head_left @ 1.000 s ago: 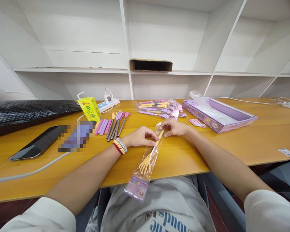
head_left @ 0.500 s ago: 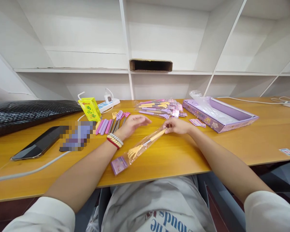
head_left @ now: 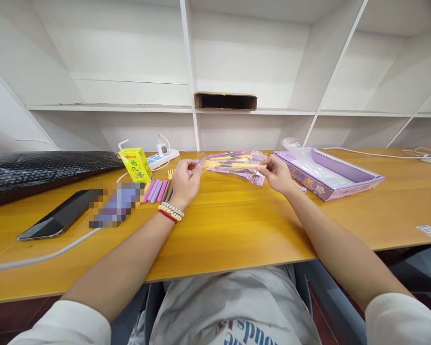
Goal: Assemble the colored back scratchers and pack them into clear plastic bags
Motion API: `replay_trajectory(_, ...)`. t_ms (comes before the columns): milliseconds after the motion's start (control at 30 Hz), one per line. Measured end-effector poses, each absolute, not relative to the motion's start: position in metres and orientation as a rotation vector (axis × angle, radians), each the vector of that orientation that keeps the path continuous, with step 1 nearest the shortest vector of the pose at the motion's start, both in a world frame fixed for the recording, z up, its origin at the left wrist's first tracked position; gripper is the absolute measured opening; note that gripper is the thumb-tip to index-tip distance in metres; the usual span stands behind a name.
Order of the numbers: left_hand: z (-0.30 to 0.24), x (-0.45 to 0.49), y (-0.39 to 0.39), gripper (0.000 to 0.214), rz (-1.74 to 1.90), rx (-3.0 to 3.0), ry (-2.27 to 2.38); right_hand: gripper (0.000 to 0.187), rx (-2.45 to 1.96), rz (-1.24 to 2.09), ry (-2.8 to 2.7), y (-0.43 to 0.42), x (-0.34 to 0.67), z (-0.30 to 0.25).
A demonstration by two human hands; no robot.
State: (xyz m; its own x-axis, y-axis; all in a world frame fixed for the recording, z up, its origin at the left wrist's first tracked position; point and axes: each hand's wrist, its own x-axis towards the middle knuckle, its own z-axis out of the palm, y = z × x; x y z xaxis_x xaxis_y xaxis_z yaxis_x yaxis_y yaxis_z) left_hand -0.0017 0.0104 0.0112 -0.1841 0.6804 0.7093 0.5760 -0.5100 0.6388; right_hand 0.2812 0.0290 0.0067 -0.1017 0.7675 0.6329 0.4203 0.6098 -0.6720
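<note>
My left hand (head_left: 184, 181) and my right hand (head_left: 278, 173) hold a clear bag with a yellow hand-shaped back scratcher (head_left: 233, 166) stretched level between them, one hand pinching each end. The bag hangs just over a pile of bagged scratchers (head_left: 237, 157) at the far side of the wooden table (head_left: 230, 225). Loose scratchers and pink and purple handles (head_left: 157, 189) lie by my left hand.
A purple open box (head_left: 330, 173) with plastic film stands to the right. A yellow drink carton (head_left: 135, 164), a power strip (head_left: 163, 154), a black phone (head_left: 57, 220), a white cable and a dark woven bag (head_left: 39, 168) sit at the left. White shelves rise behind.
The bagged scratcher was lifted from the near table edge and carried away from me to the pile. My left hand let go of it, then took its other end.
</note>
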Motion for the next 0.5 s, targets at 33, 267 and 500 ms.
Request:
replay_trajectory(33, 0.009, 0.001, 0.008, 0.023, 1.689, 2.035, 1.518, 0.027, -0.992, 0.373, -1.735, 0.028, 0.278, 0.005)
replay_trajectory(267, -0.012, 0.009, 0.003, 0.052, 0.755, 2.508, 1.519, 0.023, -0.988, 0.635, -1.968, 0.017, 0.249, -0.007)
replay_trajectory(500, -0.019, 0.003, 0.010, 0.065, 0.474, 2.504, 1.666, 0.026, -0.907, 1.200, -1.960, 0.004, 0.244, 0.003)
